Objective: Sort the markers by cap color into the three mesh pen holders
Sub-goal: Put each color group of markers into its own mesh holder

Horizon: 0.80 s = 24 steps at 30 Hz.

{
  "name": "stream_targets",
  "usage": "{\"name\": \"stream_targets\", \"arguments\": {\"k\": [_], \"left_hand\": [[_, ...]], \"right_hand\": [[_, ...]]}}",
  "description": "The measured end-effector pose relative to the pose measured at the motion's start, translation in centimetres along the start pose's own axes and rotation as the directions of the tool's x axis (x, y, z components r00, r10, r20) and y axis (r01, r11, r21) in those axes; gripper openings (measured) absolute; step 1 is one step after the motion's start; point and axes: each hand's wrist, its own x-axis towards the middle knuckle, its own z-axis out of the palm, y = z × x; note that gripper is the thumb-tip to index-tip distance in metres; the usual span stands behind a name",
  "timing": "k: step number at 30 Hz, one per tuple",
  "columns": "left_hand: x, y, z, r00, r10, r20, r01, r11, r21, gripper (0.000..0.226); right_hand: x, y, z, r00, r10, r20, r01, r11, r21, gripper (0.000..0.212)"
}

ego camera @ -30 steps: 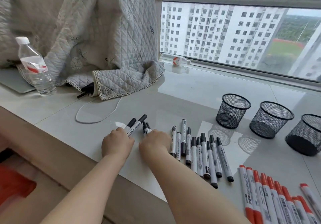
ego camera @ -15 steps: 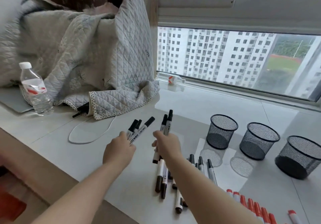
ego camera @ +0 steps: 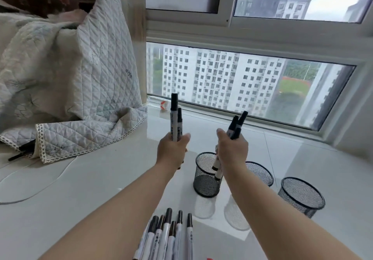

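Observation:
My left hand (ego camera: pixel 172 151) grips a small bunch of black-capped markers (ego camera: pixel 175 116), caps pointing up, raised above the white sill. My right hand (ego camera: pixel 232 150) grips another bunch of black-capped markers (ego camera: pixel 236 125); their lower ends hang over the left mesh holder (ego camera: pixel 203 185). The middle mesh holder (ego camera: pixel 262 174) is partly hidden behind my right forearm. The right mesh holder (ego camera: pixel 301 196) stands apart to the right. Several black-capped markers (ego camera: pixel 167 237) lie in a row at the bottom edge. A sliver of a red cap (ego camera: pixel 210 258) shows at the very bottom.
A quilted grey blanket (ego camera: pixel 70 90) is heaped at the left over a dark object (ego camera: pixel 20 152). A white cable (ego camera: pixel 38 189) loops across the sill. A small bottle (ego camera: pixel 164 106) lies by the window frame. The window runs along the far edge.
Both hands have risen from the sill with their marker bunches and moved forward. The right hand now sits over the left holder. The view tilted up, hiding most red markers.

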Motion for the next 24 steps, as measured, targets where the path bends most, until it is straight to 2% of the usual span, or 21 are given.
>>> {"name": "stream_targets", "arguments": {"k": [2, 4, 7, 10, 12, 16, 19, 24], "left_hand": [[0.8, 0.0, 1.9, 1.0, 0.008, -0.009, -0.01, 0.983, -0.181, 0.025], [1.6, -0.6, 3.9, 1.0, 0.016, -0.02, -0.021, 0.967, -0.252, 0.022], [1.7, -1.9, 5.7, 1.0, -0.013, 0.017, 0.017, 0.962, -0.274, 0.018], [2.0, -3.6, 6.9, 0.999, -0.04, 0.019, 0.043, 0.964, -0.264, 0.02], [1.9, -4.6, 7.3, 0.998, -0.033, 0.045, 0.041, 0.981, -0.189, 0.022], [0.9, -5.6, 7.6, 0.997, -0.02, 0.076, 0.026, 0.997, -0.074, 0.024], [0.1, -5.7, 7.1, 0.996, 0.017, 0.092, -0.017, 1.0, 0.007, 0.021], [-2.3, -5.6, 6.1, 0.991, 0.066, 0.119, -0.072, 0.997, 0.041, 0.022]], "right_hand": [[1.8, 0.2, 0.0, 0.996, 0.024, -0.086, -0.013, 0.992, 0.129, 0.024], [3.6, 1.0, 0.2, 0.993, 0.048, -0.111, -0.026, 0.981, 0.193, 0.019], [4.5, 2.8, 0.4, 0.998, 0.02, -0.065, -0.013, 0.993, 0.113, 0.016], [4.6, 5.0, 0.5, 0.999, -0.046, 0.023, 0.047, 0.998, -0.034, 0.024], [4.5, 5.7, 0.7, 0.994, -0.084, 0.073, 0.093, 0.987, -0.134, 0.021], [4.2, 5.8, 0.2, 0.994, -0.048, 0.1, 0.072, 0.965, -0.253, 0.024], [2.5, 6.7, -0.8, 0.995, 0.04, 0.093, -0.02, 0.978, -0.208, 0.026], [-0.3, 7.5, -1.7, 0.998, 0.031, 0.05, -0.025, 0.992, -0.124, 0.019]]}}
